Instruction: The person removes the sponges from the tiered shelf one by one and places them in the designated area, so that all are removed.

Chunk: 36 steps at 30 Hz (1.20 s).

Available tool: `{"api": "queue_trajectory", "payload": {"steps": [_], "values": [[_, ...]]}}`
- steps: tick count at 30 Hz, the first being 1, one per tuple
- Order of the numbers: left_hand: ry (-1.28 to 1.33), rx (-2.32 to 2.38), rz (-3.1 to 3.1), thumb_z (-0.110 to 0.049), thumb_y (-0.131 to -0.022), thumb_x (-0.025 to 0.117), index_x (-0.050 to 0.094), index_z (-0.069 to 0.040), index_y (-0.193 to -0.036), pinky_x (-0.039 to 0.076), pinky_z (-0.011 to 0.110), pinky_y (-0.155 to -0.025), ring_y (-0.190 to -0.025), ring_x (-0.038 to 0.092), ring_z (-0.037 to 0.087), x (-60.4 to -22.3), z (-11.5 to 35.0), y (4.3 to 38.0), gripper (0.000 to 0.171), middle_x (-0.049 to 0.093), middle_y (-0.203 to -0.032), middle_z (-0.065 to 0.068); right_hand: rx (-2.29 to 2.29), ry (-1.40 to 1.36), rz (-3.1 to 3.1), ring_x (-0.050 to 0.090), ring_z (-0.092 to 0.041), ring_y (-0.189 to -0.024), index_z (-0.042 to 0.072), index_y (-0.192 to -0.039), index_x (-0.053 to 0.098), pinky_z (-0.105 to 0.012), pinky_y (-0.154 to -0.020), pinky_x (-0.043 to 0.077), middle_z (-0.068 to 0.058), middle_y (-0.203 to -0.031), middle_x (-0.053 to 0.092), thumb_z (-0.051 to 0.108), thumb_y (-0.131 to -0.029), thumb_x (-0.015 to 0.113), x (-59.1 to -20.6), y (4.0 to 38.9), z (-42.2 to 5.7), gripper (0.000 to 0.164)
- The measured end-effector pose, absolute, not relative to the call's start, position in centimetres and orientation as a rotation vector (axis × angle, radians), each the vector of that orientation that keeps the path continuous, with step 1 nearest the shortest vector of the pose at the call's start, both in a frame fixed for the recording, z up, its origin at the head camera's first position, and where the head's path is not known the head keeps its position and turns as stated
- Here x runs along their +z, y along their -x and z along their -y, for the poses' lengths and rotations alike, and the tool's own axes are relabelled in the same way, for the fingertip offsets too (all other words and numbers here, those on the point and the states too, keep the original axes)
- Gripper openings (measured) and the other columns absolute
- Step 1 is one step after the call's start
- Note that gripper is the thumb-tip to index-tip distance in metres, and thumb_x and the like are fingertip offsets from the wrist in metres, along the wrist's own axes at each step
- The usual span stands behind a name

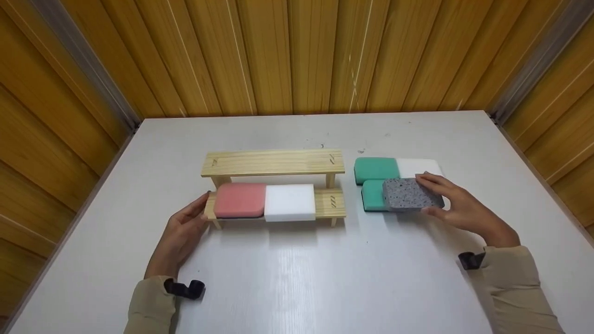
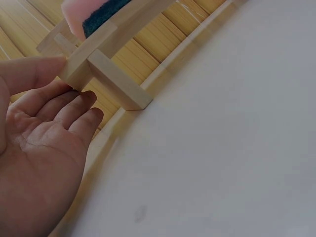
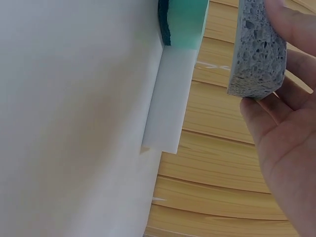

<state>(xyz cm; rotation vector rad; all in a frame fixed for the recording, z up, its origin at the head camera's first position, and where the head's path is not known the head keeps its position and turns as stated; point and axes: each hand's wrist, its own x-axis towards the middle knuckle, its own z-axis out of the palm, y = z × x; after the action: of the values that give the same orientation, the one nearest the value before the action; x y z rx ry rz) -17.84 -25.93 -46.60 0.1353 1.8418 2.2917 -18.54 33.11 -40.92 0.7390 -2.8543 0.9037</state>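
A two-step wooden rack (image 1: 274, 163) stands on the white table. Its lower step bears a pink sponge (image 1: 240, 199) with a dark scouring layer below and, beside it, a white sponge block (image 1: 290, 202). My left hand (image 1: 178, 234) pinches the left end of that step between thumb and fingers. My right hand (image 1: 468, 211) holds a grey speckled sponge (image 1: 410, 194) by its edges, raised off the table. Under and behind it lie a front green sponge (image 1: 372, 195), a back green sponge (image 1: 376, 168) and another white block (image 1: 417, 167). The grey sponge partly hides the front green one.
The white table (image 1: 297, 278) stretches in front of the rack toward me. Yellow wood-like panel walls (image 1: 311, 55) close off the back and sides. Each sleeve carries a black wrist mount (image 1: 185, 289).
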Motion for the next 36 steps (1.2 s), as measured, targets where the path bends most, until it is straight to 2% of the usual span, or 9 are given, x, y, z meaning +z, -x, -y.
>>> {"api": "queue_trajectory", "payload": {"steps": [4,6,7,10,12,14,24,28,36], "values": [[-0.135,2.292,-1.846,-0.008,-0.096,0.057,0.023,-0.004,-0.152,0.036,0.020,-0.111,-0.142,0.034,0.012,-46.6,25.9,17.8,0.065,0.017,-0.161,0.009,0.912,-0.737,2.847,0.032,-0.054,-0.134,0.003,-0.143,0.043,0.005,-0.096,0.014,-0.023,-0.147,0.038,0.011,-0.083,0.073,-41.0,18.6,-33.5,0.067],[-0.134,2.283,-1.862,-0.009,-0.096,0.057,0.023,-0.004,-0.152,0.036,0.020,-0.111,-0.142,0.033,0.012,-46.7,26.0,17.9,0.065,0.018,-0.161,0.009,0.915,-0.739,2.839,0.030,-0.049,-0.137,0.003,-0.144,0.043,0.005,-0.097,0.013,-0.023,-0.147,0.038,0.011,-0.084,0.073,-41.0,18.6,-33.7,0.068],[-0.132,2.283,-1.861,-0.009,-0.096,0.056,0.023,-0.004,-0.152,0.036,0.019,-0.111,-0.143,0.032,0.013,-46.7,26.0,17.9,0.065,0.017,-0.161,0.009,0.914,-0.742,2.833,0.029,-0.044,-0.140,0.003,-0.144,0.043,0.006,-0.097,0.013,-0.023,-0.147,0.038,0.011,-0.084,0.073,-41.1,18.6,-33.8,0.068],[-0.111,2.310,-1.820,-0.006,-0.096,0.055,0.023,-0.003,-0.152,0.036,0.020,-0.111,-0.144,0.031,0.014,-46.7,26.0,17.9,0.065,0.018,-0.161,0.008,0.901,-0.754,2.814,0.023,-0.014,-0.145,0.002,-0.143,0.043,0.007,-0.097,0.013,-0.023,-0.147,0.038,0.010,-0.083,0.073,-41.2,18.5,-34.1,0.067],[-0.097,2.331,-1.786,-0.004,-0.096,0.055,0.022,-0.002,-0.152,0.036,0.020,-0.112,-0.144,0.029,0.014,-46.7,26.0,17.9,0.065,0.017,-0.161,0.008,0.899,-0.764,2.800,0.016,0.006,-0.141,0.001,-0.143,0.043,0.007,-0.098,0.013,-0.024,-0.147,0.039,0.009,-0.083,0.073,-41.3,18.5,-34.3,0.067],[-0.089,2.345,-1.761,-0.001,-0.096,0.054,0.022,-0.002,-0.152,0.036,0.021,-0.112,-0.145,0.028,0.015,-46.7,26.0,17.9,0.065,0.017,-0.161,0.008,0.898,-0.772,2.793,0.012,0.017,-0.136,0.000,-0.142,0.043,0.008,-0.097,0.013,-0.025,-0.146,0.038,0.009,-0.083,0.073,-41.4,18.5,-34.6,0.067],[-0.107,2.324,-1.791,-0.002,-0.095,0.056,0.021,-0.001,-0.152,0.037,0.020,-0.110,-0.149,0.015,0.025,-46.8,25.9,17.9,0.067,0.015,-0.162,0.009,0.877,-0.728,2.821,0.009,0.015,-0.137,-0.002,-0.143,0.042,0.009,-0.097,0.011,-0.027,-0.147,0.036,0.005,-0.084,0.071,-41.6,18.3,-35.5,0.066],[-0.109,2.314,-1.803,-0.004,-0.095,0.057,0.022,-0.002,-0.152,0.037,0.020,-0.110,-0.149,0.016,0.024,-46.8,26.0,17.9,0.067,0.016,-0.162,0.008,0.857,-0.715,2.826,0.008,0.017,-0.136,-0.003,-0.143,0.041,0.009,-0.097,0.010,-0.029,-0.147,0.035,0.003,-0.083,0.070,-41.6,18.2,-36.0,0.066],[-0.128,2.304,-1.828,-0.005,-0.095,0.056,0.023,-0.002,-0.152,0.035,0.021,-0.112,-0.146,0.026,0.016,-46.8,26.0,18.0,0.066,0.018,-0.161,0.007,0.835,-0.692,2.847,0.005,0.020,-0.134,-0.003,-0.144,0.039,0.008,-0.097,0.007,-0.031,-0.147,0.033,0.004,-0.085,0.069,-41.7,18.3,-36.8,0.066]]}}
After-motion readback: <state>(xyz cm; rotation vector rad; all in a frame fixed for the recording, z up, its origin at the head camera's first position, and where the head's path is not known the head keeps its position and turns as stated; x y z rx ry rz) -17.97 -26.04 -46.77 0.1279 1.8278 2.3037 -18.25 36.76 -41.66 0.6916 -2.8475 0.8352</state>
